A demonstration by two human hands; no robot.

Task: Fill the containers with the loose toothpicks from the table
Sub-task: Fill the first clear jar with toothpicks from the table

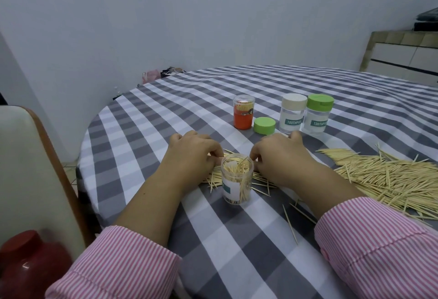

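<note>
An open clear jar (pixel 237 180) partly filled with toothpicks stands on the checked tablecloth between my hands. My left hand (pixel 192 154) lies just left of its rim with fingers curled down onto a bunch of loose toothpicks (pixel 214 175) behind the jar. My right hand (pixel 282 158) lies just right of the rim, fingers curled onto the same bunch. What the fingertips grip is hidden. A large heap of toothpicks (pixel 388 177) spreads to the right. Beyond my hands stand an orange container (pixel 243 113), a loose green lid (pixel 264 125), a cream-lidded jar (pixel 292 115) and a green-lidded jar (pixel 318 116).
The round table (pixel 166 99) has its edge close on the left. A chair back (pixel 30 168) and a red jar (pixel 26 260) stand at the left. Stray toothpicks (pixel 290 225) lie near my right sleeve. A tiled counter (pixel 403 54) stands at the far right.
</note>
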